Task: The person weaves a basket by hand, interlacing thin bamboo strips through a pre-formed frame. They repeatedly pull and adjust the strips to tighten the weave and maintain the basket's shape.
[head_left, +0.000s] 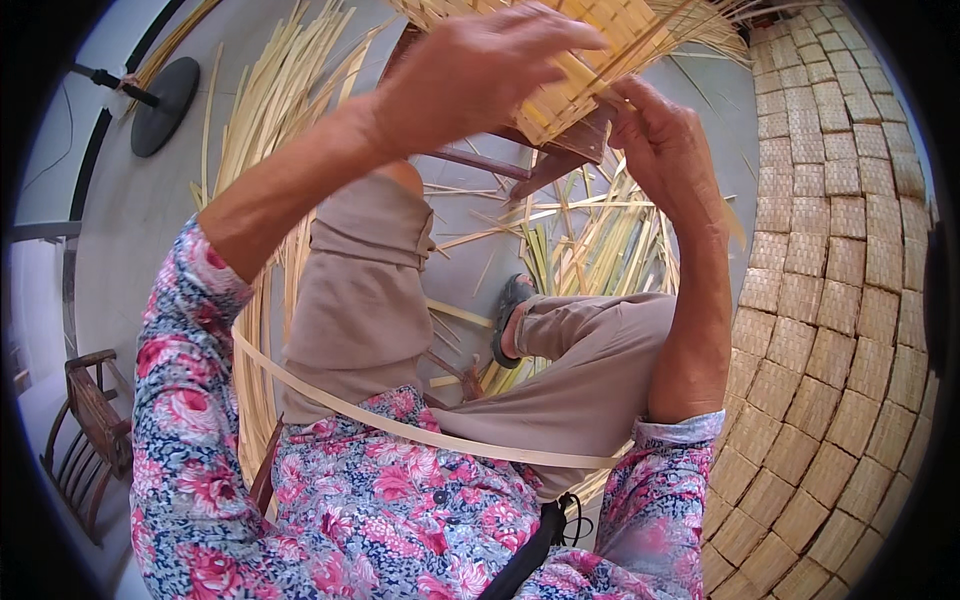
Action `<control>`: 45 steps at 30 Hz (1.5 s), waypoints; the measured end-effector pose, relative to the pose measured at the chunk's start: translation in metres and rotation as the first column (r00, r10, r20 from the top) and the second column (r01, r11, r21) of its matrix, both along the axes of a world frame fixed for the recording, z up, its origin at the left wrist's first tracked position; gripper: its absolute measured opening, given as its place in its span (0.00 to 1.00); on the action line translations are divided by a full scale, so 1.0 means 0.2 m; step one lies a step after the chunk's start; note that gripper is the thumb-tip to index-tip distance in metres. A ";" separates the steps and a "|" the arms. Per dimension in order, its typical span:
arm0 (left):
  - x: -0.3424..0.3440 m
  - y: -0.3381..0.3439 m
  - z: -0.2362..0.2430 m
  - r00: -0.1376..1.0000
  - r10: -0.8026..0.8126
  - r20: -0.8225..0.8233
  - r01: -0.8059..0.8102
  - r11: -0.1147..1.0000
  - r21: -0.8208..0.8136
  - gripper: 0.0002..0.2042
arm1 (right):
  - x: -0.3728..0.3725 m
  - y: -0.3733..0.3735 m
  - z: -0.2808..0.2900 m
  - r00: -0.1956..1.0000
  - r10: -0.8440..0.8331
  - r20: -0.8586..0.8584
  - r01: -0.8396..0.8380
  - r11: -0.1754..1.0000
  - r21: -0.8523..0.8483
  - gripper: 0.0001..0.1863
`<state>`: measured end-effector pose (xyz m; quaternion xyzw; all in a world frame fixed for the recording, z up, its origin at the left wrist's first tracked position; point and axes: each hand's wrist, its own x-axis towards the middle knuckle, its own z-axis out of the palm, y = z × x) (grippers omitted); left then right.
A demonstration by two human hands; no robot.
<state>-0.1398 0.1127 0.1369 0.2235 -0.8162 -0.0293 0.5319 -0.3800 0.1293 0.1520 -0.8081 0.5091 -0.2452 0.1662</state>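
A partly woven bamboo basket (628, 38) with loose strip ends sits at the top of the view, on a small wooden stool (575, 148). My left hand (490, 68) lies across the basket's near left side, its fingers stretched out over the weave and slightly blurred. At the basket's right corner, my right hand (662, 135) is closed, thumb and forefinger pinched on a thin bamboo strip. The exact grip is partly hidden by the fingers. One long pale strip (400, 428) curves across my lap between both sleeves.
Long bamboo strips (275, 95) lie in a heap on the left, and shorter ones (600, 235) are scattered beneath the stool. Rows of stacked woven pieces (815, 290) fill the right side. A round black stand base (166, 107) and a wooden chair (95, 430) are at left.
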 end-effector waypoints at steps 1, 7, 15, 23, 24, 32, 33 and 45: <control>-0.02 -0.02 0.00 0.998 0.019 0.067 -0.020 0.999 0.026 0.08 | 0.03 0.01 0.00 0.999 0.042 0.027 -0.042 0.999 -0.016 0.11; 0.03 -0.05 0.07 0.921 -0.054 0.387 -0.026 0.980 0.199 0.05 | 0.11 0.06 0.05 0.984 0.162 -0.072 -0.172 0.972 -0.158 0.11; 0.11 -0.05 0.13 0.869 -0.241 0.432 0.156 0.962 0.222 0.06 | 0.12 0.08 0.09 0.972 0.072 -0.223 -0.145 0.933 -0.330 0.10; 0.17 -0.06 0.21 0.774 -0.385 0.503 0.295 0.922 0.251 0.06 | 0.14 0.07 0.11 0.981 0.156 -0.117 -0.188 0.912 -0.365 0.18; 0.18 -0.05 0.22 0.775 -0.379 0.505 0.289 0.924 0.249 0.07 | 0.15 0.07 0.13 0.977 0.158 -0.144 -0.202 0.905 -0.375 0.18; 0.19 -0.05 0.31 0.711 -0.332 0.620 0.151 0.933 0.327 0.14 | 0.12 0.06 0.14 0.955 0.215 -0.206 -0.289 0.835 -0.468 0.16; 0.17 -0.06 0.31 0.722 -0.380 0.579 0.204 0.915 0.347 0.14 | 0.12 0.06 0.14 0.951 0.231 -0.205 -0.303 0.830 -0.469 0.16; 0.12 -0.03 0.09 0.994 -0.057 0.088 -0.001 0.835 0.550 0.06 | 0.27 -0.08 0.10 0.984 -0.015 -0.177 -0.081 0.850 -0.520 0.12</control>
